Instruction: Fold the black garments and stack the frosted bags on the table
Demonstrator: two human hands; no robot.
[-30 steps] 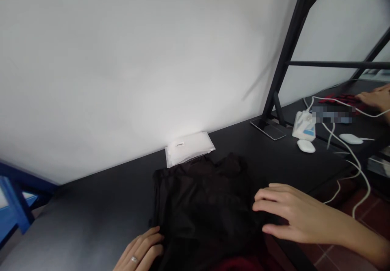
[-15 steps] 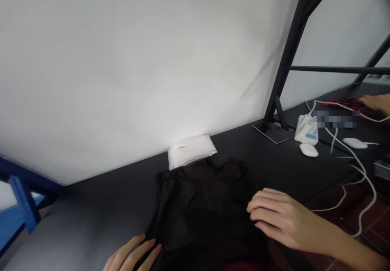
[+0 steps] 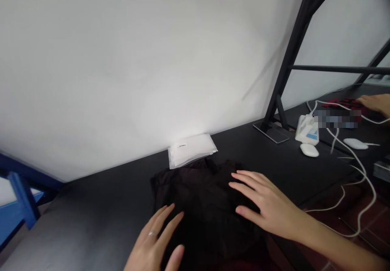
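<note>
At the far left, a blue metal frame [image 3: 22,198] stood below the white wall [image 3: 122,59], beyond the end of the dark worktop [image 3: 91,200]. Your left hand [image 3: 154,238], with a ring [image 3: 150,234] on it, was at the near edge of the black garment [image 3: 195,191], its fingers spread and released. In this dim view, you could not tell whether they touched the cloth. The garment lay bunched on the worktop, directly in front of a white plastic packet [image 3: 191,150], which sat against the wall. Your right hand [image 3: 268,206] was open over the garment's right side, its fingers splayed and grasping nothing. Further right, a black metal frame [image 3: 292,59] rose beside a flat dark plate [image 3: 270,133]. Past it lay a white and blue pack [image 3: 307,130], a white computer mouse [image 3: 309,150], a second white mouse [image 3: 355,143] and a tangle of white cable [image 3: 359,173]. At the far right, a co-worker's hand [image 3: 376,103] was beside a red item [image 3: 344,102].
</note>
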